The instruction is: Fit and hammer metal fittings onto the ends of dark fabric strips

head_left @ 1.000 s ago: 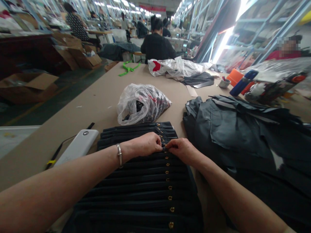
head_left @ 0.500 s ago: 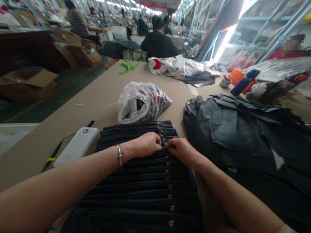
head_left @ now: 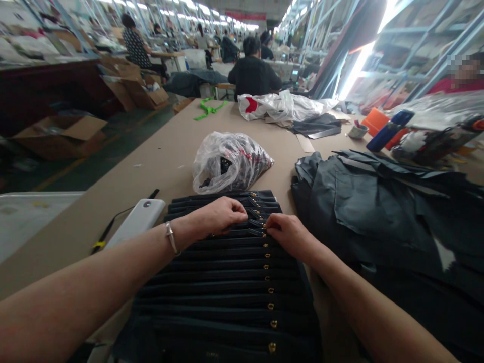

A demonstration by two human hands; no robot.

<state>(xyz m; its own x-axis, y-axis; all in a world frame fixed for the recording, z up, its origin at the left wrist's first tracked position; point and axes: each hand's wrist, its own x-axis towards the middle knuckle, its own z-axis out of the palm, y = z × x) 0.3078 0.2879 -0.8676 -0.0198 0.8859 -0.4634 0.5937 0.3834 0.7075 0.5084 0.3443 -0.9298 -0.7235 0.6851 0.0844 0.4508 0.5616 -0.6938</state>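
Note:
Dark zippered fabric pieces lie overlapped in a row before me, each with a small gold zipper slider near its right end. Black zipper pulls hang from several sliders in the far rows; the nearer sliders show bare gold. My right hand pinches at a slider just right of one pull. My left hand, with a silver bangle on the wrist, hovers over the far rows, fingers curled together; whether anything is in them is hidden. Beyond stands an open clear plastic bag of small black parts.
A white power bank with a black cable lies left on the table. A heap of dark cut fabric covers the right side. Farther back are a white plastic bag, a green strap and people seated at work.
My left hand has drawn back leftward from the slider, uncovering a black pull there. My right hand stays at the sliders. The whole view has shifted slightly.

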